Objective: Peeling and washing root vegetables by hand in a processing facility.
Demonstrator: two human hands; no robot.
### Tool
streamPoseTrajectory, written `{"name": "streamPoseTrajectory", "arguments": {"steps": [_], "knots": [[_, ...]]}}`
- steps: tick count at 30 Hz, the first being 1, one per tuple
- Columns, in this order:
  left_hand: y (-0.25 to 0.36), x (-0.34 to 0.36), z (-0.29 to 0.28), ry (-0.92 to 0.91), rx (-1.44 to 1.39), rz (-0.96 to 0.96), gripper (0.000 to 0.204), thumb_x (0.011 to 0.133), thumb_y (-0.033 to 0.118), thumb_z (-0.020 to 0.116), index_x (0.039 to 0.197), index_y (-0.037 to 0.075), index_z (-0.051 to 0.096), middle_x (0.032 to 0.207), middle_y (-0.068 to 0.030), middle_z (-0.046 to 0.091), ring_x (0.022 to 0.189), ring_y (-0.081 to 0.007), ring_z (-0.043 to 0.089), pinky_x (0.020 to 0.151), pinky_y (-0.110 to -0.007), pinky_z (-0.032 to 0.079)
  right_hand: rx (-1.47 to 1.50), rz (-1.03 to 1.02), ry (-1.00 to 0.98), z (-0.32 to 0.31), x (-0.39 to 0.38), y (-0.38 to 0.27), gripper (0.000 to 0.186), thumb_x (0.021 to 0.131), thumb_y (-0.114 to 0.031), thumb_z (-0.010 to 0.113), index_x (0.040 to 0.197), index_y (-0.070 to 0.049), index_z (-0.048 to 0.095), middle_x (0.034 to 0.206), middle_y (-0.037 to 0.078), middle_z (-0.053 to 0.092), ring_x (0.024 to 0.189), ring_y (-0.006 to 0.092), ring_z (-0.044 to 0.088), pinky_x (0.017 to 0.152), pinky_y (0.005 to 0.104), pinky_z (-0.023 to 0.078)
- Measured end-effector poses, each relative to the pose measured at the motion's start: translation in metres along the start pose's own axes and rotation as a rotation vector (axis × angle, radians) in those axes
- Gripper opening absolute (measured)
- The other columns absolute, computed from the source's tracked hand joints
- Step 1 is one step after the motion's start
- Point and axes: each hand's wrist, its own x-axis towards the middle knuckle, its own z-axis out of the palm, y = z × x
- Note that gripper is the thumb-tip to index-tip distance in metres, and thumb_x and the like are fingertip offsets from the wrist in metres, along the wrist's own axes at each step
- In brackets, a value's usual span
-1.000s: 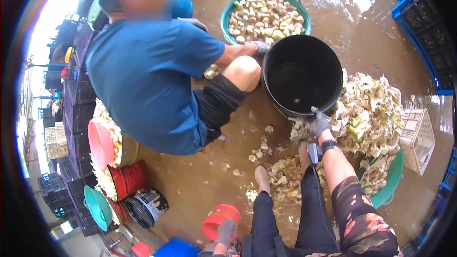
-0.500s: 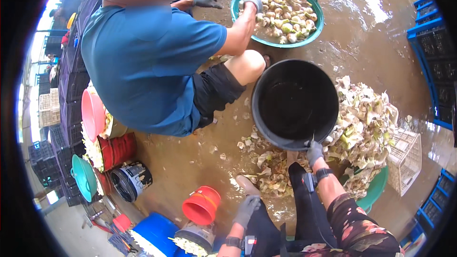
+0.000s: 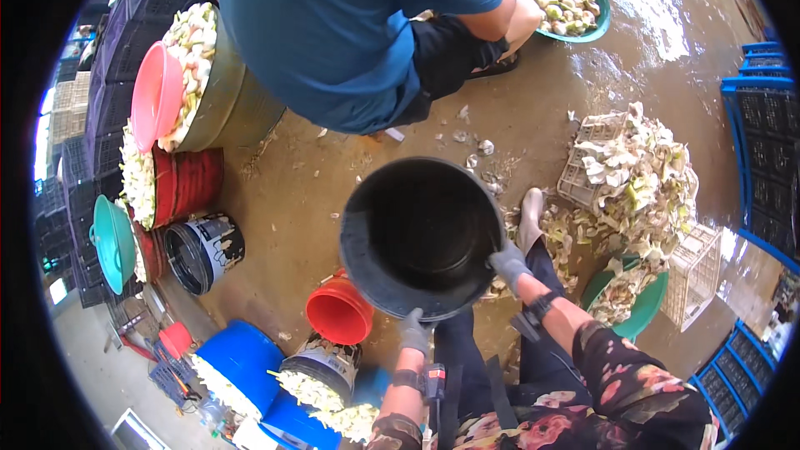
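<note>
A large round black tub (image 3: 387, 279) is held up in front of me, tilted so that its dark inside shows. My left hand (image 3: 414, 332), in a grey glove, grips the near rim. On the right side of the rim my right hand (image 3: 508, 264), gloved too, is closed over the edge. The hidden fingertips lie inside or behind the rim. Just left of the tub and below it stands a red bucket (image 3: 340, 310).
A person in a blue shirt (image 3: 333, 42) squats ahead beside a green basin of bulbs (image 3: 575, 0). To the right, peelings (image 3: 650, 175) are heaped over pale crates (image 3: 693, 275) and a green tub (image 3: 646, 310). Filled drums (image 3: 187, 187) and blue barrels (image 3: 250, 354) line the left.
The black tub has swung left and nearer to me. My left hand has come up from beside my leg and taken its near rim. The view has shifted, and the blue-shirted person now sits higher in it.
</note>
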Motion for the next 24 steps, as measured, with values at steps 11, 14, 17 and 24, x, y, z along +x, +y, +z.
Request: {"name": "streamPoseTrajectory", "arguments": {"steps": [11,14,17,24], "knots": [[0.097,0.116,-0.082,-0.165,-0.475,0.087,0.026,0.075,0.018,0.043,0.091,-0.001,0.051,0.095,-0.0136,0.055,0.089,-0.0283,0.051,0.081,-0.043,0.042,0.006,-0.509,-0.222,0.063,-0.017,-0.171,0.040,0.069,-0.032,0.052,0.102,-0.008,0.050,0.099,0.018,0.052,0.095,0.0297,0.048,0.079,0.0349,0.038],[0.095,0.135,-0.072,-0.160,-0.587,0.091,0.031,0.077,0.025,0.043,0.093,-0.001,0.051,0.098,-0.0145,0.054,0.089,-0.0276,0.051,0.080,-0.043,0.042,-0.169,-0.459,-0.245,0.042,0.008,-0.129,0.035,0.068,-0.027,0.052,0.098,-0.008,0.052,0.095,0.018,0.054,0.089,0.0301,0.051,0.076,0.0353,0.040],[0.077,0.119,-0.029,-0.125,-0.581,-0.060,0.043,0.077,0.039,0.046,0.096,0.000,0.047,0.095,-0.0128,0.051,0.089,-0.0255,0.049,0.078,-0.041,0.044,-0.150,-0.393,-0.186,-0.001,0.029,-0.058,0.029,0.070,-0.025,0.051,0.091,-0.007,0.055,0.088,0.015,0.057,0.083,0.0287,0.053,0.072,0.0339,0.041],[0.051,0.065,0.083,-0.201,0.025,-0.153,0.026,0.079,0.031,0.044,0.082,0.007,0.055,0.082,-0.0090,0.058,0.082,-0.0268,0.053,0.074,-0.040,0.044,-0.062,-0.092,-0.030,-0.136,0.044,0.000,0.024,0.070,-0.021,0.052,0.089,-0.009,0.058,0.083,0.012,0.059,0.075,0.0253,0.056,0.068,0.0305,0.043]]}}
